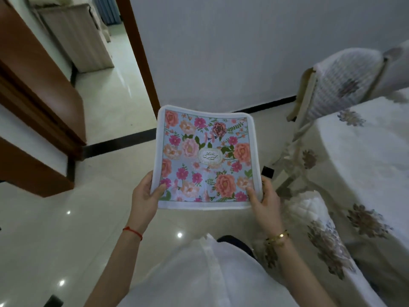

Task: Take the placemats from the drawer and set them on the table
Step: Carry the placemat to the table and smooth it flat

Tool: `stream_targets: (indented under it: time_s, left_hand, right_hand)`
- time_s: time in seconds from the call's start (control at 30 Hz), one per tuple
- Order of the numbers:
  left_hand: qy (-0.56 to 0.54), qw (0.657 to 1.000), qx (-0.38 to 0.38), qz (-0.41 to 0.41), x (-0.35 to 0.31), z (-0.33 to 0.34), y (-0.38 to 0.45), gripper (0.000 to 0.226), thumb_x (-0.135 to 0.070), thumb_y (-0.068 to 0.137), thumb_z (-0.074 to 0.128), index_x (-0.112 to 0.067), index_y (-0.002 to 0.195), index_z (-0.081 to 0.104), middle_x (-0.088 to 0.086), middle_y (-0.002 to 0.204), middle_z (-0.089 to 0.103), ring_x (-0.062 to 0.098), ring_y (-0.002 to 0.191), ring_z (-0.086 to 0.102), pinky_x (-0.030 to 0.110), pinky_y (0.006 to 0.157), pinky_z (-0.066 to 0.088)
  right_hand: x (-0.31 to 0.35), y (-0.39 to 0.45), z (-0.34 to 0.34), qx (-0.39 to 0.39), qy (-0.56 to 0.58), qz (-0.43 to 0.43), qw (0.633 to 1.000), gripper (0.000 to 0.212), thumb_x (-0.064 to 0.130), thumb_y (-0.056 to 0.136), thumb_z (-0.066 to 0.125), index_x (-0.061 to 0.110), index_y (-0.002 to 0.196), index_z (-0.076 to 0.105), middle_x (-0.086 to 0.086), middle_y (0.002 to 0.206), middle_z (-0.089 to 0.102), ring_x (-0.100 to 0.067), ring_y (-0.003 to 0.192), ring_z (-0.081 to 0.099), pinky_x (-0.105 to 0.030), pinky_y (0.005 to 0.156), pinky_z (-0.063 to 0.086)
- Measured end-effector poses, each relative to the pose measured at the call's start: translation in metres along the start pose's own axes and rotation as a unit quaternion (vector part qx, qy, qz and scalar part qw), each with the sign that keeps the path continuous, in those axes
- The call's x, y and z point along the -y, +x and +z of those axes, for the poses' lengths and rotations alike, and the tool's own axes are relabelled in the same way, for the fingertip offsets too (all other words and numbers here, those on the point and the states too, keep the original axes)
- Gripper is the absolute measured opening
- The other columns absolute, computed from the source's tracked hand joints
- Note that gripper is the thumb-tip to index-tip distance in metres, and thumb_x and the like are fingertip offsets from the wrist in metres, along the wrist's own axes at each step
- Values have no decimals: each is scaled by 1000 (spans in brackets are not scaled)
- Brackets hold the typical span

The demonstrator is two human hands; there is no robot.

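Observation:
A floral placemat (204, 156) with a white border and pink and orange flowers on pale blue is held flat in front of me, above the tiled floor. My left hand (147, 193) grips its near left corner, thumb on top. My right hand (264, 198) grips its near right corner the same way. Whether it is a single mat or a stack, I cannot tell. The table (363, 160), draped in a white cloth with grey flower embroidery, stands at the right. No drawer is in view.
A chair (338, 85) with a quilted floral cover stands by the table's far side, and another padded seat (309, 209) sits close to my right hand. A brown wooden cabinet (37, 103) is at the left beside a doorway (110, 63). Glossy tiles cover the floor.

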State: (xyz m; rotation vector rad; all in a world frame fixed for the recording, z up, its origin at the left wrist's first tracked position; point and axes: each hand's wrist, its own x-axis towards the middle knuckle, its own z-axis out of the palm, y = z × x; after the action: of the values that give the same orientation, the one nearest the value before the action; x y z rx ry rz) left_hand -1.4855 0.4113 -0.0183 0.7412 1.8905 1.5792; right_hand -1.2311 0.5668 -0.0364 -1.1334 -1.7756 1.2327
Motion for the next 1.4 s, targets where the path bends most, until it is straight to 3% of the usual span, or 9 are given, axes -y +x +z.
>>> stream_targets:
  time_s: [0.13, 0.23, 0.4, 0.57, 0.73, 0.8, 0.9, 1.1, 1.4]
  left_hand:
    - [-10, 999, 51, -14, -10, 15, 76, 38, -2, 91, 59, -11, 127, 58, 6, 114, 68, 21, 103, 67, 35, 88, 57]
    - [-11, 996, 82, -20, -8, 31, 131, 38, -1, 90, 59, -12, 127, 58, 6, 114, 69, 21, 103, 67, 33, 86, 58]
    - [-6, 993, 111, -26, -8, 71, 229, 38, -4, 91, 60, -14, 127, 57, 5, 114, 69, 20, 102, 67, 30, 84, 58]
    - [-5, 990, 141, -10, -38, 130, 342, 36, -10, 91, 61, -34, 117, 59, -10, 105, 70, 7, 96, 69, 18, 73, 57]
    - [4, 986, 165, -3, -70, 192, 452, 34, -13, 91, 62, -23, 123, 57, -2, 110, 69, 13, 99, 68, 24, 75, 57]
    - [-4, 984, 176, -2, -78, 215, 488, 33, -11, 91, 61, -24, 121, 58, 0, 110, 69, 14, 99, 68, 27, 78, 58]
    - [-10, 981, 195, -1, -87, 249, 536, 33, -9, 92, 60, -25, 121, 59, -1, 110, 68, 10, 97, 68, 19, 72, 57]
    - [-9, 966, 256, -7, -95, 325, 641, 37, -6, 92, 59, -11, 128, 57, 7, 117, 67, 18, 102, 66, 23, 80, 56]
    - [-24, 919, 393, 31, -145, 484, 827, 37, -1, 90, 59, -16, 124, 59, -4, 109, 69, 8, 93, 69, 15, 72, 55]
  right_hand:
    - [0, 52, 12, -46, 5, 35, 998, 28, 23, 92, 61, 22, 118, 54, 10, 105, 65, 0, 93, 64, -15, 74, 53]
    - [-11, 93, 20, -69, 5, 51, 996, 27, 25, 91, 62, 24, 116, 54, 9, 105, 65, 5, 91, 63, -11, 73, 52]
    - [-28, 178, 24, -98, -1, 55, 994, 24, 25, 91, 62, 41, 106, 53, 19, 100, 66, 6, 91, 64, -8, 72, 50]
    - [-34, 291, 9, -128, -11, 61, 990, 21, 26, 92, 62, 30, 111, 53, 15, 102, 65, 1, 92, 64, -22, 77, 55]
    - [-25, 406, -15, -155, -12, 53, 986, 19, 27, 91, 63, 40, 101, 53, 17, 98, 66, 3, 90, 65, -15, 71, 54]
    - [-28, 441, -23, -167, -12, 55, 984, 18, 26, 91, 63, 36, 103, 54, 15, 99, 67, 2, 90, 66, -14, 71, 54]
    - [-34, 486, -32, -186, -9, 69, 980, 21, 28, 90, 63, 24, 109, 55, 12, 102, 68, 2, 91, 66, -15, 72, 56]
    - [-53, 567, -51, -243, -24, 83, 966, 26, 27, 90, 64, 26, 114, 54, 16, 106, 65, 2, 96, 65, -15, 75, 55]
    - [-64, 728, -90, -399, -59, 98, 910, 27, 27, 90, 63, 23, 115, 54, 15, 103, 64, 0, 93, 64, -24, 77, 57]
